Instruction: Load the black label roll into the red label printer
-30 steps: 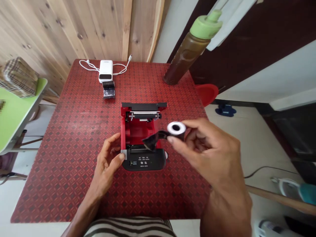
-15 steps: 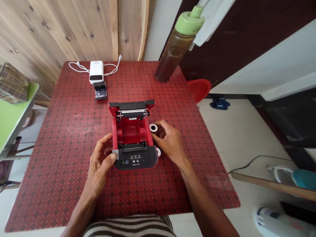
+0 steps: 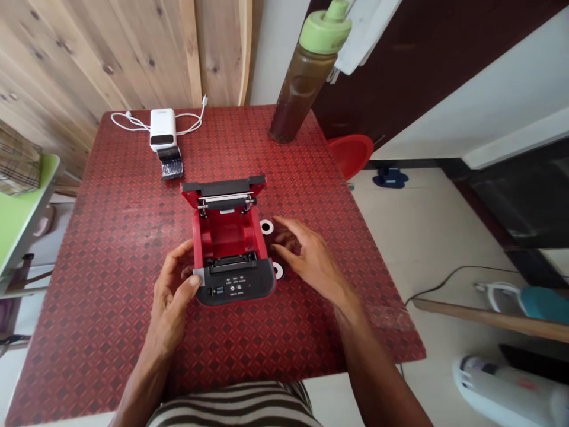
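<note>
A red and black label printer (image 3: 242,279) stands on the table, its lid (image 3: 224,188) raised and the red bay inside showing no roll. My left hand (image 3: 171,296) grips its left front corner, thumb on a small grey patch and fingers against the side, partly hidden. Just right of the printer are two small white rolls with dark centres, one farther back (image 3: 262,227) and one nearer (image 3: 280,271), the latter partly covered by the printer. Beside them my right hand (image 3: 306,252) is open, its thumb and forefinger apart, with nothing visible between them.
Toward the back of the red patterned table (image 3: 311,332) lie a white device (image 3: 163,127) and its white cable (image 3: 195,124). A tall brown bottle (image 3: 302,83) with a green cap stands at the back right. A red stool (image 3: 351,155) is beyond the right edge.
My right hand has drawn slightly away from the printer and the rolls, its fingers spreading. The left hand stays on the printer. The whole view has shifted a little.
</note>
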`<action>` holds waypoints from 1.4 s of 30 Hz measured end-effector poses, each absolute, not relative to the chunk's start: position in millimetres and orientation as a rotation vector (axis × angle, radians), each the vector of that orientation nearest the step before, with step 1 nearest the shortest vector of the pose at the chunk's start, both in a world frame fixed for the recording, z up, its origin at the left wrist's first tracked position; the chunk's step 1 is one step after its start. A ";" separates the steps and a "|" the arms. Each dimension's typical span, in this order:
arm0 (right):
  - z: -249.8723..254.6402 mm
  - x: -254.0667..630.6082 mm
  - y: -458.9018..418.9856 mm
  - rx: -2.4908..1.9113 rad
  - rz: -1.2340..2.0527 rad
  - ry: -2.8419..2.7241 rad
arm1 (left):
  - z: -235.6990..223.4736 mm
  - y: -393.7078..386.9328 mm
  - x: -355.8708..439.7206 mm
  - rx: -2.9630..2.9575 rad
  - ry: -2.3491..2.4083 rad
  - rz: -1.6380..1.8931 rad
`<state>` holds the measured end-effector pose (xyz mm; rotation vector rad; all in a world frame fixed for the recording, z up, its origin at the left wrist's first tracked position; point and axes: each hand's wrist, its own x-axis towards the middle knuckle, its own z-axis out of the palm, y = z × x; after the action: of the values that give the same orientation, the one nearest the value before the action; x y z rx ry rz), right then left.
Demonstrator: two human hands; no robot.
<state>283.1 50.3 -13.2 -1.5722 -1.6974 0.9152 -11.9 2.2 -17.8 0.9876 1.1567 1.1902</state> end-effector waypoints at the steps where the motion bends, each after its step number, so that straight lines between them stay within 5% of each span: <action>1: -11.6 286.6 44.9 -1.590 0.896 -1.682 | -18.1 2.3 -12.1 0.987 1.150 1.189; 11: -25.5 262.2 -28.5 -1.676 0.749 -1.592 | -17.5 2.4 -12.0 0.995 1.159 1.216; 25: -37.2 251.6 -25.4 -1.561 0.782 -1.490 | -23.5 3.9 -13.9 1.039 1.160 1.203; 31: 9.1 277.5 -47.3 -1.500 1.049 -1.276 | -22.2 4.4 -12.3 1.061 1.164 1.206; 37: 77.2 301.1 -32.7 -1.270 1.193 -1.626 | -13.3 3.3 -8.9 1.054 1.198 1.181; 42: 99.8 268.2 25.6 -1.343 0.918 -2.094 | -1.9 3.0 -6.6 1.034 1.224 1.141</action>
<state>268.2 25.6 99.8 -1.3432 -2.0940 0.9176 -6.6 3.0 -1.9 1.0336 1.2239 1.1405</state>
